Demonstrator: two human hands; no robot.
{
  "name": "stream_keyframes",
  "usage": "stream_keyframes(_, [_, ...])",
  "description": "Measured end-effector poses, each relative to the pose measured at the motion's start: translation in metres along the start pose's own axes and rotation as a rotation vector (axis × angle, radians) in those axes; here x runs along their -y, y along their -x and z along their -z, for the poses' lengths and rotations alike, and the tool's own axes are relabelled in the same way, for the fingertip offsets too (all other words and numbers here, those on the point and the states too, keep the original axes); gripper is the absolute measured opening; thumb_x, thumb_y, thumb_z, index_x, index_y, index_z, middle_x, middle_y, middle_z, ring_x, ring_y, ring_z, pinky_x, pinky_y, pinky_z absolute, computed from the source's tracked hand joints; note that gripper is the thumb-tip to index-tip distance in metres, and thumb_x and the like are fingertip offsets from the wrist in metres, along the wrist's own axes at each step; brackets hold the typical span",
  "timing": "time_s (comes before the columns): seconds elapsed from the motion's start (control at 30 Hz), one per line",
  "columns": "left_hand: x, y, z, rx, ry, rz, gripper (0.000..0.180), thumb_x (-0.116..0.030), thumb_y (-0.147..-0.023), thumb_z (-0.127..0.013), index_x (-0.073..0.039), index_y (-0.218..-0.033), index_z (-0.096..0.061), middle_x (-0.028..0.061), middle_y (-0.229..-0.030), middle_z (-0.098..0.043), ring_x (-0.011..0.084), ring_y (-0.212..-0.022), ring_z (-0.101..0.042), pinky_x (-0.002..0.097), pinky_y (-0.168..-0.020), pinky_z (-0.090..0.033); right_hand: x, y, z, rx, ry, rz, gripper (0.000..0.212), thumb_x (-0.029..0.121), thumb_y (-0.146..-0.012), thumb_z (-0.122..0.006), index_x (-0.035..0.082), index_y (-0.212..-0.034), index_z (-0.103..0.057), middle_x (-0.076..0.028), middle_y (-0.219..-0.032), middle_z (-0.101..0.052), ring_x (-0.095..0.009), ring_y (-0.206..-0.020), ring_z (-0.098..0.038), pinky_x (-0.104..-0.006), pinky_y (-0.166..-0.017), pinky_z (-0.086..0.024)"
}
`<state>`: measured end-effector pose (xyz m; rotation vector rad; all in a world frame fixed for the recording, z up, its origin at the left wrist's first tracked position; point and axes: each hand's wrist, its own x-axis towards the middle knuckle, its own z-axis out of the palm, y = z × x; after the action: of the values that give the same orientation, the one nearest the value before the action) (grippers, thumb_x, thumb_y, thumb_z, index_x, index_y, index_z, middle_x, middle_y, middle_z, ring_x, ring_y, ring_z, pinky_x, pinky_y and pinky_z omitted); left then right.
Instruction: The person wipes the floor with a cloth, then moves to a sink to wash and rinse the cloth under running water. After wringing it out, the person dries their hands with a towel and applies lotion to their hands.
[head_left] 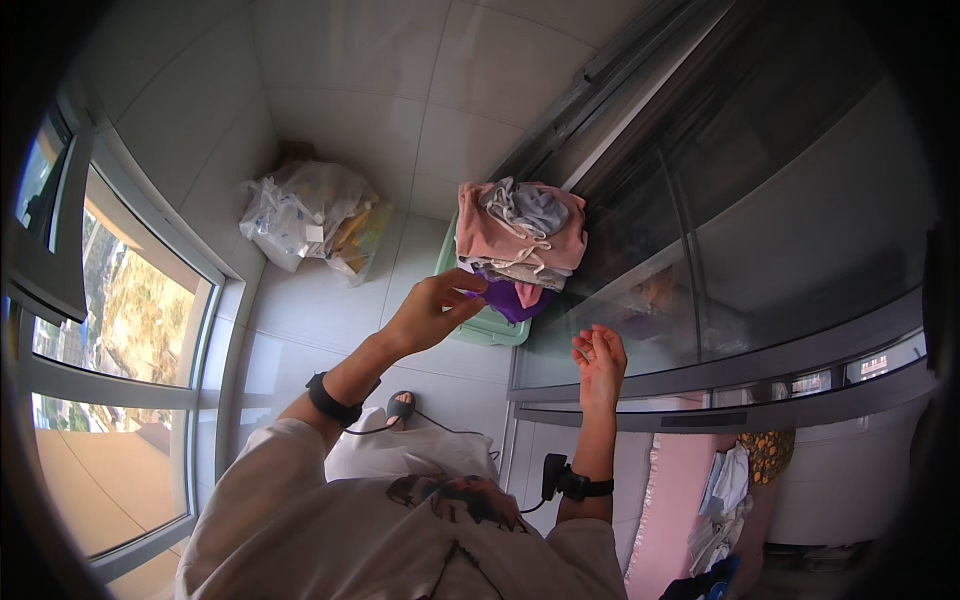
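A stack of folded clothes stands on a pale green plastic bin (490, 326). On top lies a crumpled grey garment with a drawstring (525, 207), over a folded pink garment (480, 235). Below them come a light grey layer and a purple cloth (507, 301). My left hand (435, 308) is at the stack's near left side, its fingers apart, close to the purple cloth; whether it touches cannot be told. To the right, in front of the glass door, my right hand (602, 362) is raised with loosely bent fingers and nothing in it.
Clear plastic bags (318, 215) full of things sit by the far left wall. A dark-framed sliding glass door (740, 260) borders the right side, a window (125, 290) the left. Beyond the door, clothes (725, 490) lie on a pink surface (668, 500).
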<state>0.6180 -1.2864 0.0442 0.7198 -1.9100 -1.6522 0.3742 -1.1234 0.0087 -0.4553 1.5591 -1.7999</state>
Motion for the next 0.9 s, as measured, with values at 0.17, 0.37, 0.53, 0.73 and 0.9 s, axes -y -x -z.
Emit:
stream_keyframes(0.17, [0.024, -0.046, 0.044, -0.183, 0.127, 0.010, 0.024, -0.012, -0.090, -0.060, 0.002, -0.109, -0.057, 0.0091, -0.105, -0.064, 0.0141, -0.091, -0.063, 0.0269, -0.082, -0.049, -0.031, -0.117, -0.013, -0.071, 0.107, -0.110, 0.025, 0.024, -0.090, -0.060, 0.012, -0.110, -0.054, -0.002, -0.103, -0.059, -0.013, -0.093, -0.057, -0.0304, -0.076, -0.043])
stream_keyframes(0.37, [0.033, -0.089, 0.079, -0.407, 0.168, 0.088, 0.022, -0.009, -0.092, -0.057, 0.003, -0.110, -0.056, 0.0121, -0.105, -0.064, 0.0166, -0.093, -0.062, 0.0295, -0.083, -0.050, -0.102, -0.284, -0.008, -0.090, 0.178, -0.320, 0.055, 0.033, -0.080, -0.071, 0.011, -0.125, -0.048, -0.003, -0.120, -0.051, -0.019, -0.108, -0.049, -0.0372, -0.079, -0.040])
stream_keyframes(0.53, [0.023, -0.141, 0.076, -0.538, 0.093, 0.211, 0.019, -0.005, -0.092, -0.055, 0.004, -0.108, -0.057, 0.0131, -0.104, -0.064, 0.0177, -0.091, -0.062, 0.0301, -0.085, -0.049, -0.157, -0.409, -0.020, -0.261, 0.316, -0.360, 0.079, 0.037, -0.072, -0.077, 0.007, -0.135, -0.039, -0.011, -0.137, -0.041, -0.024, -0.119, -0.044, -0.0413, -0.089, -0.039])
stream_keyframes(0.73, [0.028, -0.198, 0.055, -0.536, -0.009, 0.248, 0.022, -0.007, -0.090, -0.057, 0.003, -0.109, -0.056, 0.0130, -0.104, -0.064, 0.0176, -0.090, -0.063, 0.0292, -0.083, -0.049, -0.092, -0.438, -0.047, -0.236, 0.849, -0.108, 0.084, 0.041, -0.070, -0.076, -0.006, -0.130, -0.041, -0.023, -0.131, -0.046, -0.031, -0.115, -0.051, -0.0351, -0.091, -0.045])
stream_keyframes(0.9, [0.044, -0.222, 0.042, -0.553, -0.057, 0.337, 0.023, -0.006, -0.089, -0.059, 0.003, -0.110, -0.055, 0.0128, -0.106, -0.064, 0.0177, -0.089, -0.064, 0.0285, -0.080, -0.051, -0.144, -0.500, -0.058, -0.390, 0.771, -0.314, 0.074, 0.038, -0.077, -0.072, -0.002, -0.131, -0.041, -0.018, -0.126, -0.051, -0.030, -0.111, -0.053, -0.0339, -0.092, -0.043])
